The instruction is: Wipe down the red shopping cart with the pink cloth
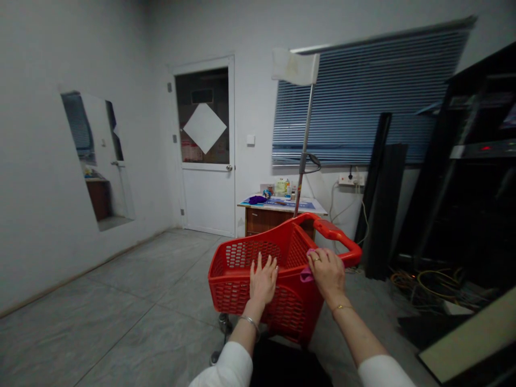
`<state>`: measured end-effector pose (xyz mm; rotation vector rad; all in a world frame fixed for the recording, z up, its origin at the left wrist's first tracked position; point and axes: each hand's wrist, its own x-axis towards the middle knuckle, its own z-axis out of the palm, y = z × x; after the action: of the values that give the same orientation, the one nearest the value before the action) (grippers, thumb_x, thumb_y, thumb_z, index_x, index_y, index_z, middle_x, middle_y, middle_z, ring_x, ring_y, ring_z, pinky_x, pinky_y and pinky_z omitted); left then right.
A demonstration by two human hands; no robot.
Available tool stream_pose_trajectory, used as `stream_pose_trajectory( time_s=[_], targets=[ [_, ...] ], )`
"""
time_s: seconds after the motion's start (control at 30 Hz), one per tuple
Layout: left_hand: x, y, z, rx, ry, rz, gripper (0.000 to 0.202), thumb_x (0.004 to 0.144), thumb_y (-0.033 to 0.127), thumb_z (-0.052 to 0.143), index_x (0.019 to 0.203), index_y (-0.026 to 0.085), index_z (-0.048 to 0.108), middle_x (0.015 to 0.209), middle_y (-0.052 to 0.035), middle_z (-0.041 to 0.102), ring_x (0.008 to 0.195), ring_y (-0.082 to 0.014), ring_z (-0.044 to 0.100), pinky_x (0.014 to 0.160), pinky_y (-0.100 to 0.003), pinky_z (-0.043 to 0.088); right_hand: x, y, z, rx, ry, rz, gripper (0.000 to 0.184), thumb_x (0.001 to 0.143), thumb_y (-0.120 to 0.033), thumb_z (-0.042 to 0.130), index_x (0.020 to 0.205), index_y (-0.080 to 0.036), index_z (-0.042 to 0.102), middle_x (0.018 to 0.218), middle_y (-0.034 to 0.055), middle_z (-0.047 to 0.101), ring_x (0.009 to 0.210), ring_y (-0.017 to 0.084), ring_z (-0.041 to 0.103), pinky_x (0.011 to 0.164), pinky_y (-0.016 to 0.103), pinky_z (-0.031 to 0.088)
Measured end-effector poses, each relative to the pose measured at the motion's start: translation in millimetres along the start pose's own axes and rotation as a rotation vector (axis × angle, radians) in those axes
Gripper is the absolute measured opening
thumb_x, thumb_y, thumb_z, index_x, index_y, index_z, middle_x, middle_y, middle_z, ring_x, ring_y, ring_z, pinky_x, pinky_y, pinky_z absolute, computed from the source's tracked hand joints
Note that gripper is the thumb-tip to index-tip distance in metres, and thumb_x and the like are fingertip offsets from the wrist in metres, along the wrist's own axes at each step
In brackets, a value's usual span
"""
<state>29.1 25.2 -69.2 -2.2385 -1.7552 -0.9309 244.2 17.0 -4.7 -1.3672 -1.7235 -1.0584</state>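
Observation:
A small red plastic shopping cart (300, 306) with perforated sides stands right in front of me, its handle (336, 234) at the right. My left hand (264, 279) lies over the near rim, fingers stretched out and slightly apart, holding nothing. My right hand (327, 271) is closed on a pink cloth (307, 274) at the near rim, close to the handle. Most of the cloth is hidden under the fingers. From the handle end rises a pole (307, 123) bearing a white flag (295, 67). The basket's visible inside holds nothing that I can make out.
Behind the cart, a small desk (264, 221) carries bottles and a purple cloth (257, 200). A white door (207, 201) is at the back, a mirror (107, 188) on the left wall. Black panels (385, 209), a dark rack and tangled cables (437, 282) crowd the right.

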Motion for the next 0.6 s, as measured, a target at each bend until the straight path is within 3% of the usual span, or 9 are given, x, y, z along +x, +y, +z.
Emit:
stream_pose_trajectory(
  time_s=[0.1,0.17,0.27,0.37,0.43,0.5,0.6],
  targets=[
    [0.1,-3.3,-1.0,0.011,-0.001,0.007,0.047,0.102,0.041,0.023,0.144,0.033,0.042,0.151,0.0039,0.042,0.148,-0.0274,0.013,0.117,-0.054,0.023,-3.3,-21.8,-1.1,0.048,-0.013,-0.073,0.020,0.094,-0.025,0.048,0.101,-0.021,0.066,0.097,0.0065,0.064,0.103,0.020,0.047,0.092,0.036,0.032],
    [-0.4,-4.9,-2.7,0.017,-0.001,0.009,0.047,0.102,0.041,0.023,0.144,0.033,0.042,0.151,0.0035,0.042,0.148,-0.0276,0.013,0.117,-0.054,0.023,-2.4,-14.1,-2.0,0.063,-0.008,-0.139,0.021,0.095,-0.027,0.048,0.104,-0.022,0.066,0.099,0.0056,0.065,0.104,0.020,0.047,0.093,0.034,0.031],
    [-1.6,-4.5,-5.3,0.018,-0.001,0.014,0.047,0.102,0.042,0.022,0.144,0.033,0.042,0.151,0.0043,0.042,0.148,-0.0273,0.013,0.117,-0.053,0.023,3.4,25.4,-2.0,0.022,-0.005,-0.156,0.023,0.095,-0.031,0.046,0.099,-0.023,0.068,0.097,0.0050,0.065,0.099,0.019,0.047,0.089,0.032,0.031],
    [-1.8,-2.1,-5.3,0.021,0.002,0.031,0.046,0.102,0.042,0.023,0.145,0.034,0.041,0.151,0.0049,0.042,0.148,-0.0258,0.013,0.117,-0.051,0.023,10.9,72.4,1.7,-0.054,0.018,-0.050,0.028,0.095,-0.036,0.046,0.093,-0.020,0.068,0.095,0.0065,0.064,0.093,0.019,0.045,0.081,0.032,0.031],
    [-1.2,-0.7,-3.7,0.019,0.001,0.029,0.046,0.102,0.042,0.024,0.145,0.035,0.040,0.150,0.0042,0.044,0.148,-0.0253,0.014,0.117,-0.052,0.024,13.5,88.7,4.7,-0.078,0.049,0.026,0.029,0.095,-0.037,0.046,0.092,-0.018,0.068,0.095,0.0075,0.063,0.092,0.020,0.044,0.078,0.032,0.031],
    [-0.7,0.4,-1.7,0.018,0.001,0.019,0.046,0.102,0.042,0.025,0.145,0.035,0.039,0.149,0.0035,0.045,0.148,-0.0256,0.015,0.116,-0.053,0.024,12.6,83.4,5.6,-0.084,0.060,0.071,0.029,0.095,-0.036,0.046,0.092,-0.018,0.068,0.094,0.0077,0.063,0.091,0.020,0.044,0.076,0.032,0.031],
    [-0.7,1.5,-0.8,0.025,0.004,0.010,0.046,0.102,0.042,0.026,0.145,0.035,0.039,0.149,0.0035,0.045,0.148,-0.0258,0.016,0.116,-0.053,0.024,5.7,37.8,3.4,-0.055,0.032,0.064,0.024,0.094,-0.032,0.046,0.093,-0.019,0.067,0.092,0.0068,0.062,0.092,0.020,0.045,0.079,0.034,0.032]
  ],
)
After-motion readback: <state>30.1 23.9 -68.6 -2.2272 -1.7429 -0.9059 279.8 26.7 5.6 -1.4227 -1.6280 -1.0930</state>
